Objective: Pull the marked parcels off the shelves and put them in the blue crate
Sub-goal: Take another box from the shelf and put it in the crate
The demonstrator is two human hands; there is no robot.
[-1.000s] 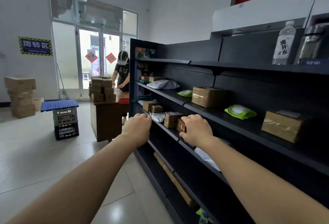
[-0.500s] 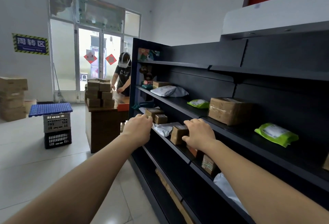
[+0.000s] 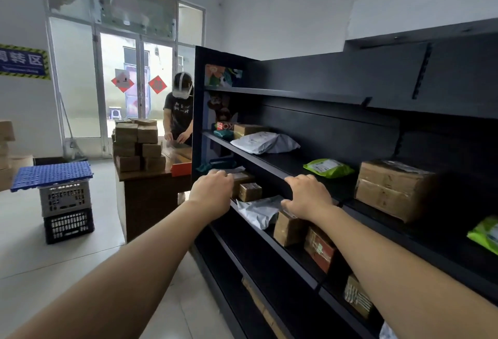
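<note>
Shelving, black metal, open-fronted [image 3: 336,134], runs along your right side and carries the parcels.

Middle shelf, far to near: white soft plastic mailer [image 3: 264,143]; green plastic pouch [image 3: 327,167]; large brown taped cardboard box [image 3: 390,187]; second green pouch [image 3: 485,233], cut off by the right edge of the view.

Shelf below, far to near: small brown cardboard cube [image 3: 250,191]; crumpled grey-white plastic mailer [image 3: 260,210]; small brown upright carton [image 3: 287,231]; red-brown printed box [image 3: 319,249], just beside the carton.

Your left hand [image 3: 211,193]: fingers curled under, at the far end of the lower shelf, just beside the small brown cardboard cube. Its own back hides the palm, so whether it holds anything cannot be told.

Your right hand [image 3: 307,196]: fingers bent, thumb low, directly over the small brown upright carton and the near edge of the crumpled mailer. It seems to rest on the carton's top, but a grip cannot be confirmed from this angle.

Crate stack, on the floor well apart to your left: blue perforated plastic panel [image 3: 51,175] lying on a grey slotted plastic crate [image 3: 66,198], which stands on a black slotted plastic crate [image 3: 68,225].

Desk, dark brown wood [image 3: 151,198], between the stack and the shelving's end, bearing piled brown cartons [image 3: 137,144]. A person in a dark T-shirt [image 3: 179,115] stands behind it.
</note>
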